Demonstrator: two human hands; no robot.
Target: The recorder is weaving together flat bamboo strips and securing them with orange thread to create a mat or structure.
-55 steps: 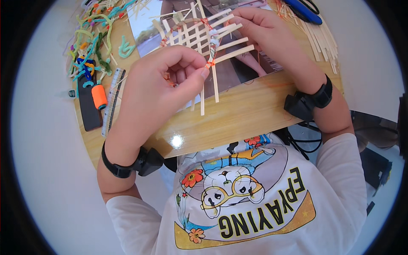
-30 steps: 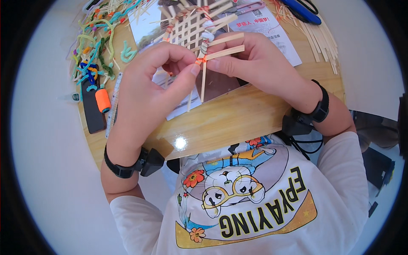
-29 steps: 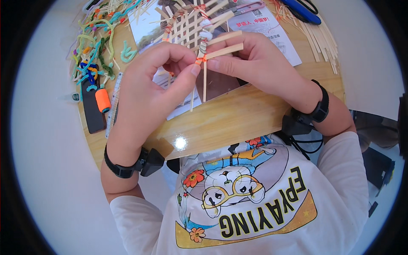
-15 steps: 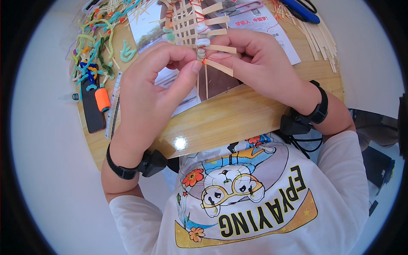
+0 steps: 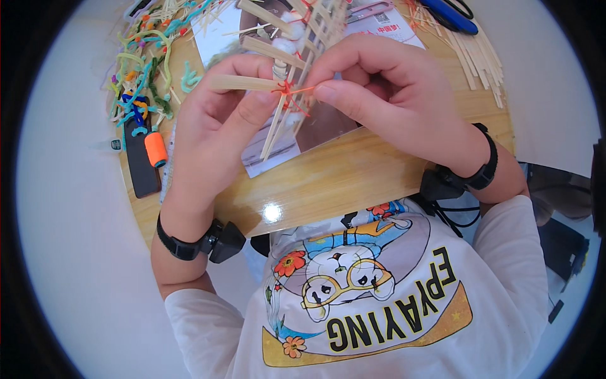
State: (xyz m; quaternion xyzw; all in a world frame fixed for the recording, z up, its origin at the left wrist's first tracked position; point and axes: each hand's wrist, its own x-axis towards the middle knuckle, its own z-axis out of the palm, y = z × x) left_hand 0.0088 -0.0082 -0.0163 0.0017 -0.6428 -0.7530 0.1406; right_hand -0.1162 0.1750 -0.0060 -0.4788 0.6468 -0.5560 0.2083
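A lattice of pale flat wooden strips point(image 5: 315, 39), bound with red thread and white fuzzy tufts, is held tilted above the table. My left hand point(image 5: 218, 129) is closed on its near end, thumb and fingers gripping beside a strip that points left. My right hand point(image 5: 404, 104) pinches an orange-red thread point(image 5: 302, 90) between thumb and forefinger. That thread runs taut from a red knot where the strips cross. Two thin strip ends stick out below the knot, toward me. The lattice's far end is blurred.
Printed sheets point(image 5: 268, 165) lie beneath the work. Left of them are tangled coloured pipe cleaners point(image 5: 151, 66), an orange thread spool point(image 5: 155, 150), a dark flat bar point(image 5: 144, 180) and a partly hidden ruler. Loose wooden strips point(image 5: 475, 60) and a blue-handled tool point(image 5: 448, 16) are at right.
The lattice has been turned over, so its projecting strips now point left instead of right. My right hand has drawn back slightly, and the thread is stretched straight from the knot.
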